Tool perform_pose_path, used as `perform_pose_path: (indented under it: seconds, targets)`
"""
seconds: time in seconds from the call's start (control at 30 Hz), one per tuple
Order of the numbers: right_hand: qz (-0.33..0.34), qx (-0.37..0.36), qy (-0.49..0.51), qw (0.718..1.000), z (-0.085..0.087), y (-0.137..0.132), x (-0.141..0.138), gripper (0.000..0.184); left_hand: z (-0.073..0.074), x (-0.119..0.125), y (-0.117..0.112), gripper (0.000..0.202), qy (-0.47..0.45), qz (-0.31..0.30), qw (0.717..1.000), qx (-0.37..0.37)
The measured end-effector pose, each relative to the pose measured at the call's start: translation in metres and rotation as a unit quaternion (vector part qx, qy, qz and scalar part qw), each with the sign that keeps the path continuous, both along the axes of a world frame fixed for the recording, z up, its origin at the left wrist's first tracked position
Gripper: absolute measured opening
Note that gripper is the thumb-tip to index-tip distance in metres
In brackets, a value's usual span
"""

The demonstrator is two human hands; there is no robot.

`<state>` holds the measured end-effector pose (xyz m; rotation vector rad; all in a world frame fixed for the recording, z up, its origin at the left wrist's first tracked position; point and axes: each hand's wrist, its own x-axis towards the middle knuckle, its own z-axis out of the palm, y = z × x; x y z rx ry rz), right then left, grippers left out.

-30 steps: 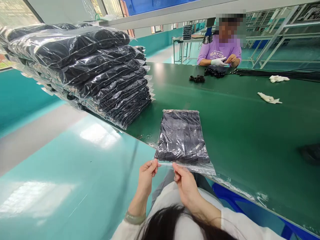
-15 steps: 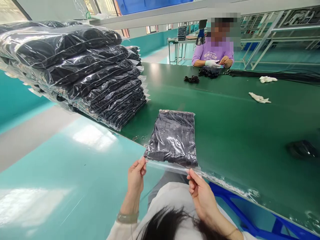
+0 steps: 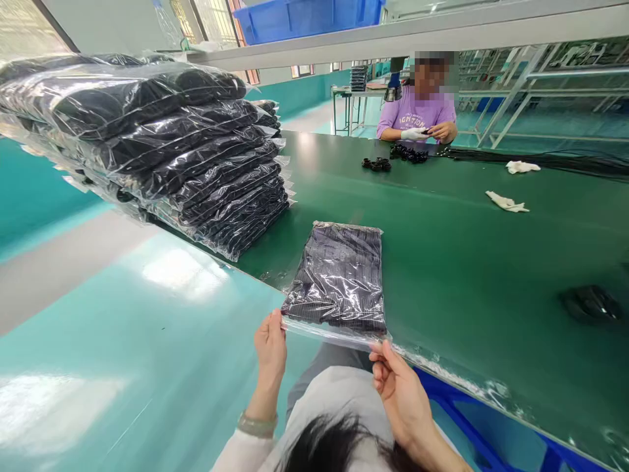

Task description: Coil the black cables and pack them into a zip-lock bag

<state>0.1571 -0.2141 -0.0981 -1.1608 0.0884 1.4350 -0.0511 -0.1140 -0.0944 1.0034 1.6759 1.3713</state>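
Observation:
A clear zip bag (image 3: 339, 278) packed with rows of black ribbed pieces lies flat at the near edge of the green table (image 3: 457, 262). Its mouth strip overhangs the edge toward me. My left hand (image 3: 271, 341) pinches the left corner of that strip between thumb and fingers. At the right corner, my right hand (image 3: 396, 377) also pinches the strip, the other fingers curled. The strip is stretched between both hands. What exactly the black pieces are I cannot make out.
Left of the bag rises a tall stack of filled clear bags (image 3: 196, 157). Across the table a person in a purple shirt (image 3: 417, 111) handles small black parts (image 3: 407, 154). White gloves (image 3: 507, 201), black cords (image 3: 531, 159) and a dark item (image 3: 591, 303) lie rightward. A blue bin (image 3: 309, 21) sits overhead.
My right hand has shifted slightly down and right along the strip, and my left hand slightly up. The view has tilted a little upward. Both hands keep hold of the bag.

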Motion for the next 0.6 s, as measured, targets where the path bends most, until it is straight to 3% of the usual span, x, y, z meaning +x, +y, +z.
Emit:
perform_pose_path:
  seconds: [0.1,0.2,0.37,0.47,0.6]
  targets:
    - [0.015,0.014,-0.014,1.000,0.001,-0.005,0.004,0.057,-0.001,-0.004,-0.002,0.055,-0.039,-0.011,0.999,0.001]
    - [0.041,0.036,-0.035,0.998,0.005,-0.006,0.001,0.059,0.000,0.005,-0.014,0.062,-0.101,-0.030,0.993,-0.046]
    - [0.109,0.028,-0.046,0.993,0.008,0.010,-0.016,0.050,0.003,0.050,-0.039,0.054,-0.214,-0.201,0.935,-0.197]
    - [0.089,0.025,-0.051,0.994,0.006,0.020,-0.025,0.049,0.006,0.071,-0.044,0.046,-0.237,-0.221,0.928,-0.185]
    - [0.080,0.039,-0.066,0.994,0.001,0.023,-0.028,0.048,0.007,0.074,-0.043,0.045,-0.208,-0.227,0.935,-0.176]
